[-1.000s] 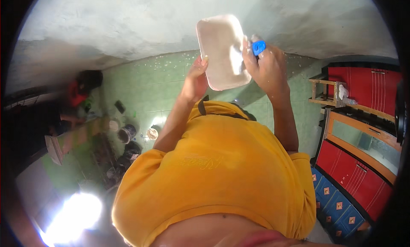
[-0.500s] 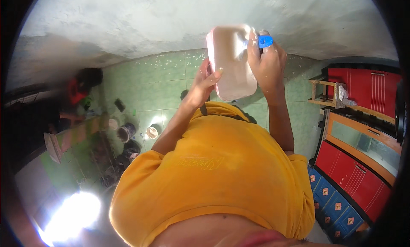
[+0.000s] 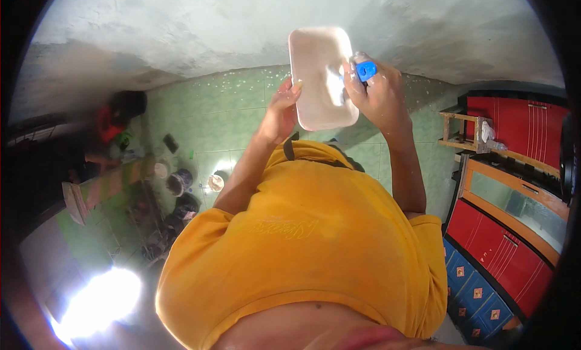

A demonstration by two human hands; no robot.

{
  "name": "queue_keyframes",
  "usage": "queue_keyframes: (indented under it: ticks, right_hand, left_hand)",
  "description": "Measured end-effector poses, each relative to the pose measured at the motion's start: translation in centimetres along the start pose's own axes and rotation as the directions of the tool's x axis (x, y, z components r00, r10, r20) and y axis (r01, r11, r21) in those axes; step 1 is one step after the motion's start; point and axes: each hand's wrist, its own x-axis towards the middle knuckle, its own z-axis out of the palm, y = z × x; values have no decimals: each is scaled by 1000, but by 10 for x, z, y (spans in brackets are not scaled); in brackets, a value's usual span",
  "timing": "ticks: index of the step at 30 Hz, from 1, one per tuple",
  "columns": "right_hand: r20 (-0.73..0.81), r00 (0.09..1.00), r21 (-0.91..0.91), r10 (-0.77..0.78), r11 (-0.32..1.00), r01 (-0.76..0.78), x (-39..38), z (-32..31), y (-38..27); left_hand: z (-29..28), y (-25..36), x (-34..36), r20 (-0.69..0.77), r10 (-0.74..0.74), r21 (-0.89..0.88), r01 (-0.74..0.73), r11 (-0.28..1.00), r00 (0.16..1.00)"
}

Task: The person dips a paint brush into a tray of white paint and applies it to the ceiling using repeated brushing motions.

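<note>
My left hand grips the left rim of a pale pinkish-white rectangular tub, its thumb over the edge. White smears coat the inside of the tub. At the tub's right side, my right hand is closed around a blue-handled putty knife. The handle's end pokes up out of the fist, while the blade lies partly hidden in bright glare inside the tub. White material is stuck on the fingers of both hands.
A grey-white patchy wall rises ahead. White specks dot the green tiled floor. Buckets stand at left, near a person and a wooden bench. On the right are a wooden stool and red cabinets.
The tub has shifted slightly left and away from me, and its inside faces me more. My right hand with the putty knife has moved a little lower and left.
</note>
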Motion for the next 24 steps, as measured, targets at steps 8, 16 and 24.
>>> queue_keyframes:
  ticks: [8,16,24]
  right_hand:
    - [-23,978,197,206,960,-198,-19,31,11]
    - [-107,990,28,88,996,-85,-26,33,10]
    - [-132,985,-14,109,994,-112,-24,23,12]
  left_hand:
    - [9,14,-6,-86,-190,-13,190,982,978]
    - [-9,1,-9,-119,-235,-12,235,972,965]
    - [-4,6,-8,-78,-186,29,189,982,979]
